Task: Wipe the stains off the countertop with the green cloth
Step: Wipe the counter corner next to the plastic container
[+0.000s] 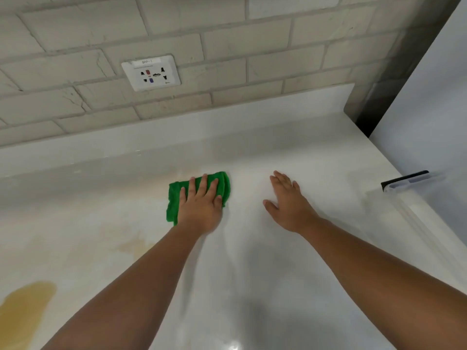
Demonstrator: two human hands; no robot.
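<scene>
Midway across the white surface point(252, 274), the person's left hand point(201, 207) lies flat on the green cloth point(174, 198), which is bunched into a folded pad just in front of the low upstand below the tiled wall point(227, 46). Its fingers point(202, 184) are spread and pressing down rather than curled round the fabric, which I take to be for weight and a broad wiping patch. The right hand point(289, 202) rests palm-down on bare surface just beside the cloth, fingers loose and holding nothing; it looks like a brace while the person leans in.

The cloth sits well apart from the worst of the mess. A yellow-brown stain point(27, 304) pools at the near left, and a fainter tan smear point(131, 245) lies between it and the cloth. My guess is the wiping has further to go leftward. A wall socket point(151, 72) sits above, clear of the work.
</scene>
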